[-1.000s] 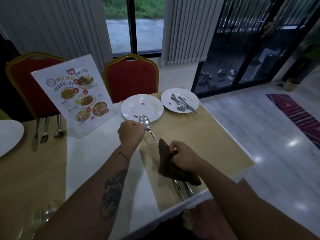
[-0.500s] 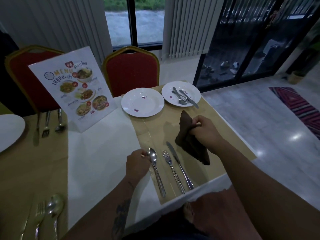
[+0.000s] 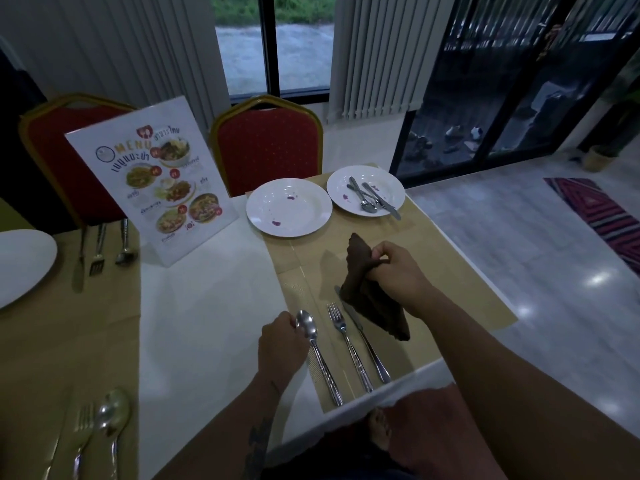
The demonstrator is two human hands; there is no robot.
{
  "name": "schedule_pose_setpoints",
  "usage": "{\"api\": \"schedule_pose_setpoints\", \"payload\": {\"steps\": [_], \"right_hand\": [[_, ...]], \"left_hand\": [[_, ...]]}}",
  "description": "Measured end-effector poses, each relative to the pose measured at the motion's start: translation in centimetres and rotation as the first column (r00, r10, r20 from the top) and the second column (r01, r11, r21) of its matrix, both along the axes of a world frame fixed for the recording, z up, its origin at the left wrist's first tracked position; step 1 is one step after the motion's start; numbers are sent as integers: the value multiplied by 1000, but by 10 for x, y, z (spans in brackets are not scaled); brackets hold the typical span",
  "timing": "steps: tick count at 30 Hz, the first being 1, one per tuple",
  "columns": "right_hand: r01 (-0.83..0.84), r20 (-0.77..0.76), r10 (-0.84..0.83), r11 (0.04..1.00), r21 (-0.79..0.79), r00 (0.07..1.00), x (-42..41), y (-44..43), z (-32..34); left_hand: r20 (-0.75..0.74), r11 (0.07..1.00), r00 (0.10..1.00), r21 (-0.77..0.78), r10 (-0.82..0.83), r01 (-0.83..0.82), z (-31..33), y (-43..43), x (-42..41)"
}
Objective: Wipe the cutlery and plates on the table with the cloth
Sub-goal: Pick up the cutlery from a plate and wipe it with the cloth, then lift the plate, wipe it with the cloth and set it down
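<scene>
The left hand (image 3: 282, 344) rests on the tabletop (image 3: 207, 306) with its fingers curled against the bowl of a spoon (image 3: 317, 355); whether it grips the spoon or merely touches it cannot be told. The spoon lies flat on a tan placemat (image 3: 450, 282), with a fork (image 3: 348, 344) just beside it and a knife (image 3: 363, 341) beyond the fork, all three roughly parallel. The right hand (image 3: 398, 271) is closed around a dark brown cloth (image 3: 372, 299), held above the placemat; the cloth's lower corner hangs over the knife blade.

Two white plates sit at the far edge of the placemat. The nearer plate (image 3: 289, 207) carries purple spots. The farther plate (image 3: 365, 190) carries a similar spot and holds a second set of cutlery (image 3: 372, 199) across it. In the inspector's judgement, both plates and that set remain unwiped.

Risks noted:
- The hanging cloth may drag across the knife as the right hand travels, pushing it out of line or toward the near table edge, where the handles already lie close.
- If the left hand pulls away carelessly, the spoon may swing into the fork.
- Wiping the farther plate with the cutlery left on it may send pieces sliding off; that plate stands close to the corner of the tabletop.
- The purple marks may smear rather than lift if a soiled fold of the cloth is used.
</scene>
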State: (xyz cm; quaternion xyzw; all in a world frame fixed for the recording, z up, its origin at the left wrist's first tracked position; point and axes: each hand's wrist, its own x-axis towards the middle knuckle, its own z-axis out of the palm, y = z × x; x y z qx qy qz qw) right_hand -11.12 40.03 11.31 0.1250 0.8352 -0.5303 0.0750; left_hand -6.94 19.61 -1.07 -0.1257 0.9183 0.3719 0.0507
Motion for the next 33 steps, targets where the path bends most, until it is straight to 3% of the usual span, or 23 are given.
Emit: {"api": "schedule_pose_setpoints", "payload": {"steps": [9,14,18,22,26,29,33], "right_hand": [[-7,2,7,1000,-22,1000,-24,-1,7],[-34,19,35,998,-54,999,-54,3,12],[-69,62,73,996,-60,995,-88,10,8],[-101,109,107,993,-52,988,-119,19,0],[-147,109,151,988,-47,983,-150,25,-6],[-181,115,187,982,-62,976,-165,26,-9],[-231,138,223,972,39,965,-177,27,-16]], "left_hand": [[-7,998,998,-13,66,-66,12,-11,-25],[78,966,975,141,207,-217,32,-9,-86],[174,878,936,327,307,-349,48,2,-144],[230,808,884,359,408,-466,56,14,-186],[369,622,784,478,499,-621,39,6,-217],[414,529,750,535,515,-659,38,8,-229],[435,448,754,616,493,-648,43,15,-236]]}}
